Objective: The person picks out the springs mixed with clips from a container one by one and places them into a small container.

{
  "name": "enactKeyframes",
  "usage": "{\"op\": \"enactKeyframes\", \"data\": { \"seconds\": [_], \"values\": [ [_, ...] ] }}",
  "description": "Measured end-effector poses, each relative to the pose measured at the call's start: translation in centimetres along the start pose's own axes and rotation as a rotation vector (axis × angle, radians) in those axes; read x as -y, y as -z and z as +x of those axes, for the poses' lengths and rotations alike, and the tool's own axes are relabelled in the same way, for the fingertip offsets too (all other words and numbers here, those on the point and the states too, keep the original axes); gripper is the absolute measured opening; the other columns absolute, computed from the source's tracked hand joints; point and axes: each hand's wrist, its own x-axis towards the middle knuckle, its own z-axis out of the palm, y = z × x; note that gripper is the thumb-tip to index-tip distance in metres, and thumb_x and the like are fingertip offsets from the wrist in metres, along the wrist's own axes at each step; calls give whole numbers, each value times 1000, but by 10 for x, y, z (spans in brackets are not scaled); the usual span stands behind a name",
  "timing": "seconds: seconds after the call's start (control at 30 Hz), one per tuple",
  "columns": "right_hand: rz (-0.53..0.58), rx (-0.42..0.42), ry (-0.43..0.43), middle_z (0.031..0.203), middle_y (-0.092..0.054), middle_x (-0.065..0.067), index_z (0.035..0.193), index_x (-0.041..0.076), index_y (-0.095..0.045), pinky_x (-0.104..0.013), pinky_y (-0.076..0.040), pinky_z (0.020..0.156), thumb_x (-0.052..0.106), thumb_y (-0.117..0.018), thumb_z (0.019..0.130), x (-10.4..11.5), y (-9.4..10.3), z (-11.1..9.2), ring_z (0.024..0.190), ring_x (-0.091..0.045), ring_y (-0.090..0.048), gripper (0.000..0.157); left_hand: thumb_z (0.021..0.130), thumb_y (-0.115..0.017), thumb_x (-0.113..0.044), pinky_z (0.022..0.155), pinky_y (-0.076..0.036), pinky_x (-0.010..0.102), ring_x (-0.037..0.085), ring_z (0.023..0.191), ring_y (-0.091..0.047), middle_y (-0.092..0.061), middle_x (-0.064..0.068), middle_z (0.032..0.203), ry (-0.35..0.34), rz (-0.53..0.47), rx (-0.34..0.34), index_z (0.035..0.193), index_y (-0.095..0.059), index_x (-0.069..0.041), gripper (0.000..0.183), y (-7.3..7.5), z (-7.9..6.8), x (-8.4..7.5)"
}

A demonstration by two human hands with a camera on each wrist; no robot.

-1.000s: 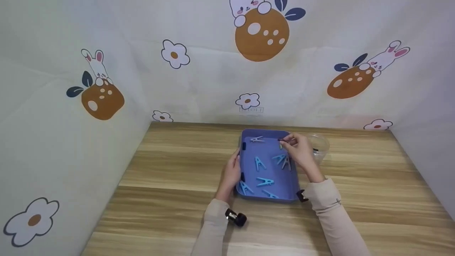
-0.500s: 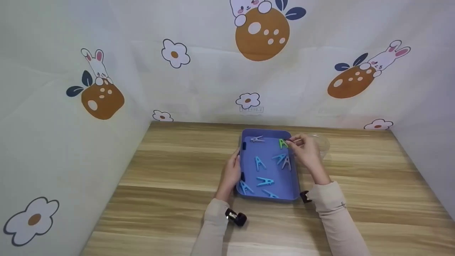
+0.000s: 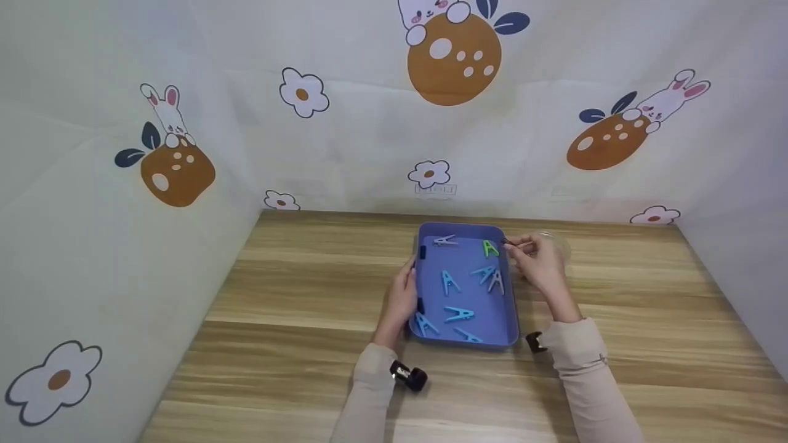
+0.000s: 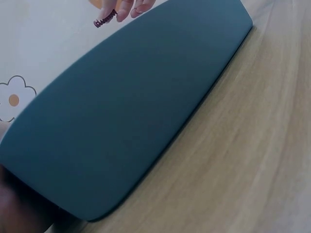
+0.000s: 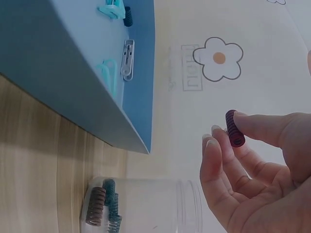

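My right hand (image 3: 542, 267) pinches a small dark red coil spring (image 5: 234, 128) between thumb and fingers, just outside the tray's far right rim. The blue rectangular tray (image 3: 443, 261) lies lengthwise on the table. Inside are several blue clothespins (image 3: 459, 314), two grey clothespins (image 3: 444, 241) and a green clothespin (image 3: 490, 248). Two dark coil springs (image 3: 423, 253) lie along its left wall. Against the outside of that wall rests my left hand (image 3: 401, 295), its fingertips partly hidden by the rim.
A clear plastic jar (image 5: 155, 204) stands right of the tray, partly behind my right hand in the head view. It holds several coil springs (image 5: 96, 206). Patterned white sheeting (image 3: 345, 147) rises behind and beside the wooden table (image 3: 308, 295).
My right hand has drawn back from over the tray to the right, carrying the spring past the rim. The green clothespin is uncovered. My left hand and the tray stay put.
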Motion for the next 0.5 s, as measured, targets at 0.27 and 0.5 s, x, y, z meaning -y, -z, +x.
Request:
{"op": "enactKeyframes", "data": {
  "seconds": [0.27, 0.5],
  "values": [
    [70, -7, 2, 86, -73, -24, 106, -18, -68, -17, -54, 47, -2, -70, 98, -5, 6, 0, 54, -1, -62, 17, 114, -37, -9, 129, -29, 53, 43, 152, -39, -45, 25, 161, 23, 18, -7, 157, -45, 4, 45, 0, -2, -1],
    [30, -19, -6, 85, -75, -22, 105, -15, -69, -16, -54, 50, 2, -70, 99, -5, 14, -1, 55, 2, -61, 18, 114, -37, -8, 128, -30, 52, 43, 152, -38, -45, 27, 161, 20, -16, -6, 156, -44, 6, 45, -1, -1, -1]
  ]
}}
